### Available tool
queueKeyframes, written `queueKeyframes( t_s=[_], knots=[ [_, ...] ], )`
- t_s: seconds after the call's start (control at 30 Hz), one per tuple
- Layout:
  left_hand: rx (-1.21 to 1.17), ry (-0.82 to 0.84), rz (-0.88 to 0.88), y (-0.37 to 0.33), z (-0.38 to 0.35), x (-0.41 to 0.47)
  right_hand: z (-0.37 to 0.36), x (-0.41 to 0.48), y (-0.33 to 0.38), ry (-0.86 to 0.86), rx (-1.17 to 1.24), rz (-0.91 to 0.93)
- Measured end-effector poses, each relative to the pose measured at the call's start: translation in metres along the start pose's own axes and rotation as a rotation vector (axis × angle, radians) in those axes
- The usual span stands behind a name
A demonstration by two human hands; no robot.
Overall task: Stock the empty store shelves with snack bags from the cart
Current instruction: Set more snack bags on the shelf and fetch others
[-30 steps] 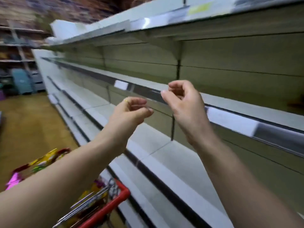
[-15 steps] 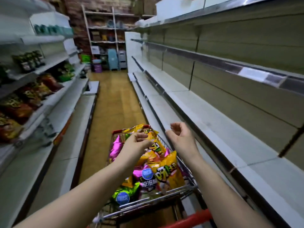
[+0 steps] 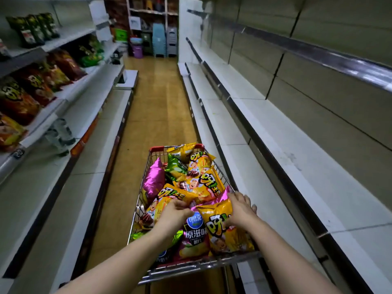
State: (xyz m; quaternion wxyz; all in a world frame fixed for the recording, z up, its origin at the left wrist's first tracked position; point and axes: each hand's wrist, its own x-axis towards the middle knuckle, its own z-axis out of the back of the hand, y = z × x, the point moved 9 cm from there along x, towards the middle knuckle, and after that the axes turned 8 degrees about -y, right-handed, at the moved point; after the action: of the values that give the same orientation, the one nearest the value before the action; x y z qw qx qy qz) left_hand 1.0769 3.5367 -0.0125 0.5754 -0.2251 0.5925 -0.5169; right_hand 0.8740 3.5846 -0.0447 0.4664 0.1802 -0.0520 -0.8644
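A wire cart (image 3: 138,200) with a red rim stands in the aisle below me, piled with yellow, pink and green snack bags. My right hand (image 3: 240,207) grips the top of a yellow snack bag (image 3: 227,238) at the cart's near right corner, fingers over its upper edge and thumb on its front. Beside it, my left hand (image 3: 176,212) has its fingers curled on the top edge of a dark red chip bag (image 3: 193,240) with a blue round logo. The white shelves (image 3: 275,149) along the right are bare.
Shelves on the left (image 3: 70,88) hold red, orange and green snack bags, and a pack of bottles (image 3: 60,136) stands on a lower one. The tan floor (image 3: 157,107) runs ahead to stacked plastic stools and bins at the aisle's end.
My view swung from the bare right shelves down to the cart. Both hands dropped from shelf height into the cart and took hold of bags.
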Motion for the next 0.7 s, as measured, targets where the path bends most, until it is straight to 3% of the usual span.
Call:
queueKeyframes(
  t_s=[0.17, 0.37, 0.7],
  knots=[
    [0.083, -0.004, 0.095, 0.024, -0.013, 0.017, -0.026, 0.011, -0.014, -0.008, -0.056, 0.042],
    [0.122, 0.011, 0.139, 0.037, -0.023, 0.019, -0.014, 0.013, -0.009, -0.011, 0.042, 0.087],
    [0.059, 0.226, -0.175, -0.026, -0.024, 0.0, 0.138, -0.026, 0.05, -0.143, 0.367, 0.152]
  ],
)
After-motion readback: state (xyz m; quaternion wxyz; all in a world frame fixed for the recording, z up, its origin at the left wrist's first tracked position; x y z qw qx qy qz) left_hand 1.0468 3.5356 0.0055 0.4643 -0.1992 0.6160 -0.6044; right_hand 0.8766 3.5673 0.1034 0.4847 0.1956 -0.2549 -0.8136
